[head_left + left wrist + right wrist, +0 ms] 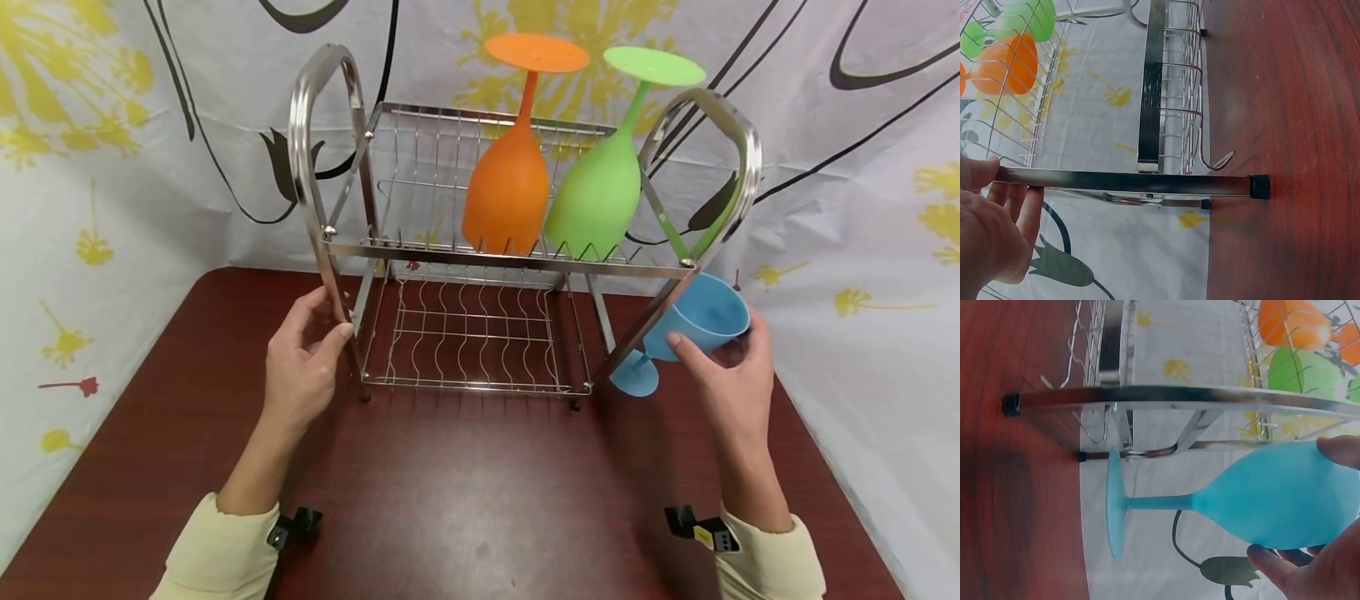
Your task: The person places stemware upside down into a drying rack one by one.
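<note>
My left hand (303, 358) grips the left front leg of a two-tier metal dish rack (510, 260), thumb in front and fingers behind, as the left wrist view also shows. With my right hand (731, 375) I hold a blue goblet (1272, 500) by its bowl, mouth up and base down, beside the rack's right leg. In the head view that leg partly covers the goblet's bowl and stem. An orange goblet (510, 192) and a green goblet (600, 192) stand upside down on the upper tier, bases up.
The rack's lower wire tier (472, 333) sits low over the dark red wooden table (465, 500). Behind and at both sides hangs a white cloth (847, 208) with yellow flowers and black stems. Curved metal side frames (303, 142) rise above the upper tier.
</note>
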The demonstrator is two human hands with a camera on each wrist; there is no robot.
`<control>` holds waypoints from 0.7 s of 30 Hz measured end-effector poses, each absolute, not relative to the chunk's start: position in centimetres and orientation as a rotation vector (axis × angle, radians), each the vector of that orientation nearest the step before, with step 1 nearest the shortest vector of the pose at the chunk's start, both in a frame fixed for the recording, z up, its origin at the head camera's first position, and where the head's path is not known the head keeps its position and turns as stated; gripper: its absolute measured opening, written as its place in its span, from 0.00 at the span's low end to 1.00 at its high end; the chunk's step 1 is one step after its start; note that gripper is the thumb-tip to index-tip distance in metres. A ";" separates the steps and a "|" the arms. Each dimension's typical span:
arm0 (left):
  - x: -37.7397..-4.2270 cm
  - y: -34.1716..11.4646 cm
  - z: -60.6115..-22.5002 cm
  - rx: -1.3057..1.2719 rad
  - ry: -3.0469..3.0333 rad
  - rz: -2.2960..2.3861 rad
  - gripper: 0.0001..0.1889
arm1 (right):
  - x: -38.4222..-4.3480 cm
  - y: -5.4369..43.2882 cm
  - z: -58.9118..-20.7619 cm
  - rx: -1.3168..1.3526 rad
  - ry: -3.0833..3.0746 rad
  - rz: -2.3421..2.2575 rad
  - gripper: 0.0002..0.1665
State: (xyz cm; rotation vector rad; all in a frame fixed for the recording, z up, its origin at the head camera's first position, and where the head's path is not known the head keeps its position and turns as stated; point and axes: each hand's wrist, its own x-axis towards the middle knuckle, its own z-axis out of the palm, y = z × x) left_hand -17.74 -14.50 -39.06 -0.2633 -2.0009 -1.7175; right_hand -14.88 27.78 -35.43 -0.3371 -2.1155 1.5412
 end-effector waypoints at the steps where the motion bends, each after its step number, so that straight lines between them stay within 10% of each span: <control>1: -17.8 -14.5 -39.0 -0.263 -2.002 -1.717 0.18 | -14.7 27.6 -35.4 -0.314 -2.083 1.561 0.48; 21: -17.7 -14.5 -39.1 -0.258 -1.994 -1.726 0.18 | -11.9 26.2 -34.4 -0.037 -1.848 1.681 0.45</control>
